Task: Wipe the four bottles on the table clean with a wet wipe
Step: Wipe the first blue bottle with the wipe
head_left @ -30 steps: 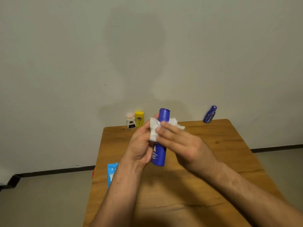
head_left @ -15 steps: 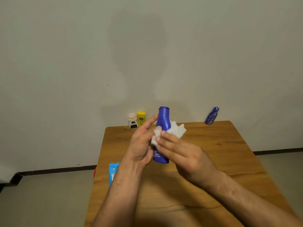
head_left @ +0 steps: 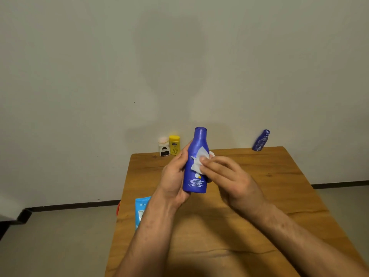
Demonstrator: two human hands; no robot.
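Held the bottle upright and clear of the worktop, over its middle, with the left grip curled round the left side and back of the body, probably to leave the front free and allow turning without setting it down. Pressed the wipe onto the shoulder just above the label, with the right grip grasping the bunched tissue from the right, fingertips on top of it. Seemingly bunched it small to put pressure on one patch at a time. Left the neck and cap bare above the wipe, and the label uncovered below. Stood the other three at the far edge by the wall: white bottle and yellow bottle just beside each other at the left, small bottle well apart at the right and looking tilted. Likely kept them back there to give working room. Kept the pack at the near left edge, partly behind the left forearm, handy for a fresh wipe. Judged as mid-wipe on one of four; could not tell which others were already clean.
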